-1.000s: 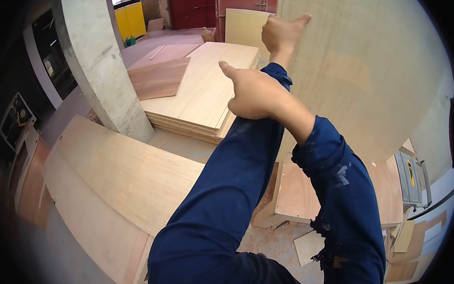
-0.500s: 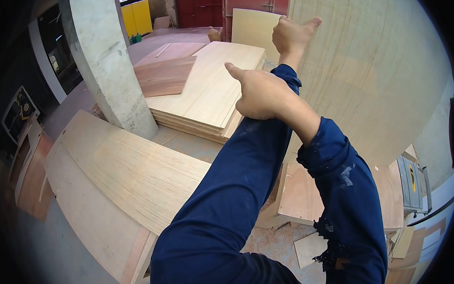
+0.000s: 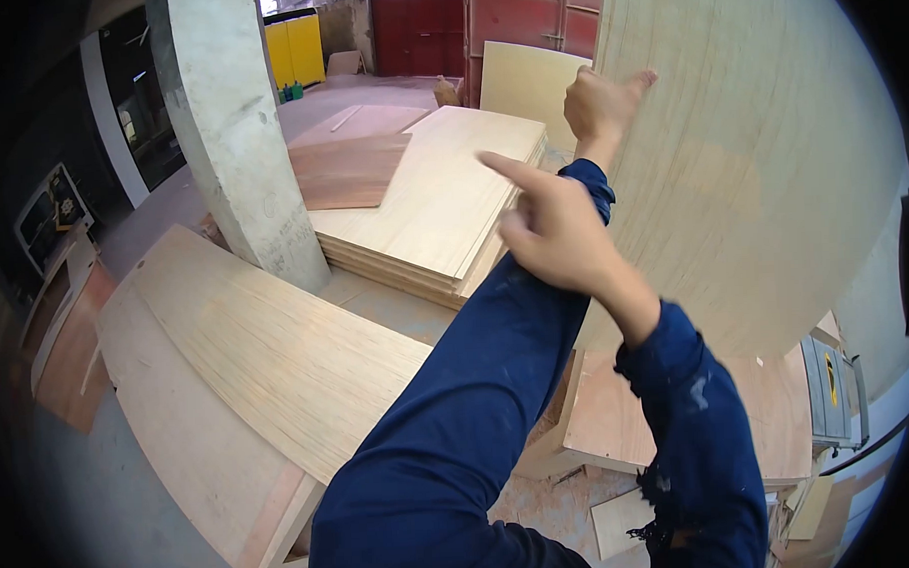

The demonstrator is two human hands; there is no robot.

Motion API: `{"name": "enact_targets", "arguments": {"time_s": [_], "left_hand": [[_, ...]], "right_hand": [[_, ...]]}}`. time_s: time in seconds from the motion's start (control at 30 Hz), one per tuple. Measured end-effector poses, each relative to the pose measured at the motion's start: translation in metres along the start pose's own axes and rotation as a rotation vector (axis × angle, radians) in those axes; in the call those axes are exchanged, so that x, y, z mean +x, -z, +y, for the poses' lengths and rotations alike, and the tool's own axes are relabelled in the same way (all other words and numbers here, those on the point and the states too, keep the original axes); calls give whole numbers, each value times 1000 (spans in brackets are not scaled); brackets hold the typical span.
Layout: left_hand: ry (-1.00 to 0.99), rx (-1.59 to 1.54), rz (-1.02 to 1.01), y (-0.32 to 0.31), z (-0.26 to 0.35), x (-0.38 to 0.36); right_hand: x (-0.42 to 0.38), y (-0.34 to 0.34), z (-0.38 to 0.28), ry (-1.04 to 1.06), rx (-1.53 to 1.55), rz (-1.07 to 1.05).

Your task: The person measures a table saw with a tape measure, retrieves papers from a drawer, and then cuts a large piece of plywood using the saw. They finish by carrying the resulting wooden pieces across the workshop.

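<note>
A large upright plywood sheet [image 3: 751, 173] fills the upper right. My left hand [image 3: 601, 107] is at its left edge, with the thumb over the near face and the fingers curled at the edge. My right hand [image 3: 561, 230] crosses above my left forearm, slightly blurred and holding nothing. Its index finger points toward the upper left, and its other fingers are partly curled. Beyond it lies a stack of pale plywood sheets [image 3: 471, 183] with a reddish-brown board [image 3: 346, 173] on top.
A concrete pillar [image 3: 234, 131] stands left of the stack. Long boards [image 3: 266, 341] lie at the lower left. Below the upright sheet are a wooden box [image 3: 609, 419] and a grey machine [image 3: 826, 396]. Another pale panel [image 3: 533, 81] stands behind.
The whole view has shifted, with the surroundings now slightly lower and farther right. My right hand has moved down and turned, its thumb and fingers now more apart. My left hand stays at the sheet's edge.
</note>
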State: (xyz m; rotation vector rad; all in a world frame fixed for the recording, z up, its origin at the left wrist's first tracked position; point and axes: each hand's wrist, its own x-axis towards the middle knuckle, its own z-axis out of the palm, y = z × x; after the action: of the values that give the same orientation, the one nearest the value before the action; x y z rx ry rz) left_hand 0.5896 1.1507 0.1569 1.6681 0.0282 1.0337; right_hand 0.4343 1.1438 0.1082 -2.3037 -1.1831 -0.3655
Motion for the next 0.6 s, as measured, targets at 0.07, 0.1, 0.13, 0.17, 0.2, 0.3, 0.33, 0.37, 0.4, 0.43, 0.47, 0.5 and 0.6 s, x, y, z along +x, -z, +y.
{"name": "enact_targets", "arguments": {"time_s": [0.07,0.1,0.13,0.17,0.2,0.3,0.33,0.37,0.4,0.43,0.47,0.5,0.6], "left_hand": [[-4,-3,15,0,-1,1],[-7,-6,25,0,0,0],[-8,-6,36,1,1,2],[2,-14,25,0,1,-1],[8,-23,17,0,2,-1],[-25,-15,117,-3,0,-3],[-27,-11,127,-2,1,-1],[-9,-28,88,-2,0,-3],[8,-48,57,-1,2,-2],[10,-39,65,0,2,-2],[7,-50,60,1,2,-4],[0,-63,58,2,4,-4],[26,-89,19,6,7,-6]], "right_hand": [[-37,-18,14,48,267,504],[-58,-29,19,80,295,626],[-82,-42,27,116,323,746],[-115,-57,41,72,204,735],[-148,-74,58,33,84,723],[-248,-137,107,-336,52,468],[-282,-155,118,-482,101,381],[-319,-173,129,-504,19,370],[-348,-185,139,-517,-67,359],[-370,-193,143,-566,-124,361],[-390,-202,143,-620,-181,363],[-406,-208,146,-613,-175,359],[-439,-223,152,-711,-284,406]]}}
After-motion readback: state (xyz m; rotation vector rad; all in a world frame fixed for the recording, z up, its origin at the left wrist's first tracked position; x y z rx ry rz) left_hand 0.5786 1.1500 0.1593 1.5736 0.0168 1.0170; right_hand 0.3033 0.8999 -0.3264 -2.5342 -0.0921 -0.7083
